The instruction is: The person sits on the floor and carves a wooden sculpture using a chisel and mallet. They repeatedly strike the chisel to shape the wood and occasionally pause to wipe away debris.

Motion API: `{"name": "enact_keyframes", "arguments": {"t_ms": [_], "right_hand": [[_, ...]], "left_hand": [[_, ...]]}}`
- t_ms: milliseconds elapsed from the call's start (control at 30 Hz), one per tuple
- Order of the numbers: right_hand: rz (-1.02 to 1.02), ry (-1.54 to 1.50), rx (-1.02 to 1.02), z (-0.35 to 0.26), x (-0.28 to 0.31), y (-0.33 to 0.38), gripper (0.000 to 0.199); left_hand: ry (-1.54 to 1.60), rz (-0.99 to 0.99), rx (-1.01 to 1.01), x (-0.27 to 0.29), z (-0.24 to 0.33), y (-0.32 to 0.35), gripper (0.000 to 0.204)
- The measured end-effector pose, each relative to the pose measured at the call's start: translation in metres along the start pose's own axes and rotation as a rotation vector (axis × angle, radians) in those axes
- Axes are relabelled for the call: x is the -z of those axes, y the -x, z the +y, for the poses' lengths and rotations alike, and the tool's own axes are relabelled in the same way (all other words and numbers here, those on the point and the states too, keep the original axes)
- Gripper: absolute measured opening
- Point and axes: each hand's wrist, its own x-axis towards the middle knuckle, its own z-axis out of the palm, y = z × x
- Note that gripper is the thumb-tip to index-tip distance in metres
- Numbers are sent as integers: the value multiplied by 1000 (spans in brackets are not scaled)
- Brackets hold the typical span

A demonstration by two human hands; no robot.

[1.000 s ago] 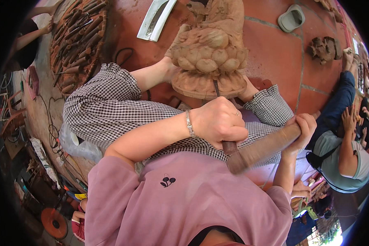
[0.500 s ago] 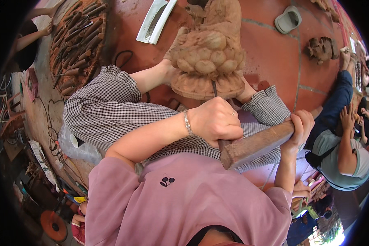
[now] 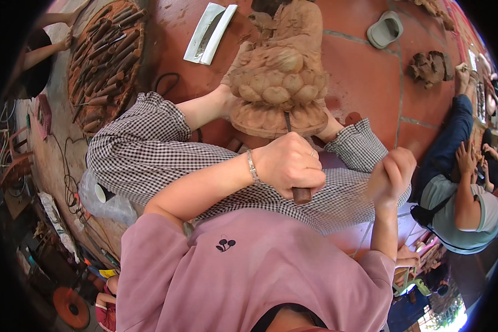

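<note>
The left hand (image 3: 294,166) is wrapped firmly around the wooden-handled chisel (image 3: 301,195); the fist hides most of the handle, and only its butt end shows, on the near side of the hand. On the far side, the thin dark blade goes into the lower petals of the carved lotus statue (image 3: 279,83), which stands just ahead of this hand. Where exactly the tip meets the wood is hard to make out. The upper end of the statue is cut off by the picture edge.

To the right of the left hand, and apart from it, is the right hand (image 3: 392,174), blurred, with its fingers curled around the wooden mallet (image 3: 351,202) (of the mallet one sees hardly more than a pale brown smear over the checked trousers (image 3: 205,166)).

Beyond the left hand, the left foot (image 3: 242,63) is against the statue's side; the right foot is mostly hidden behind the base. Farther out, ahead and to the left, many carving tools (image 3: 108,55) lie crowded on a round tray. Far to the right of the right hand sits another person (image 3: 454,207), partly lost in the dark rim.
</note>
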Motion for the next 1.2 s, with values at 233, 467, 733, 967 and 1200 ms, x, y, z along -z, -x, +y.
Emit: {"name": "enact_keyframes", "arguments": {"t_ms": [233, 467, 733, 967, 1200], "right_hand": [[223, -347, -5, -3, -21, 5, 39], [243, -342, -118, -1, -12, 22, 31], [51, -169, -249, -9, -7, 19, 44], [63, -109, -279, -4, -5, 35, 44], [40, -140, -217, -6, 0, 37, 30]], "left_hand": [[-41, 3, 22, 0, 1, 7, 37], [-14, 15, 10, -2, -5, 1, 35], [-180, 111, -165, -3, 2, -12, 38], [-228, 153, -105, -24, 9, -5, 44], [-140, 228, 16, -16, 13, -17, 41]]}}
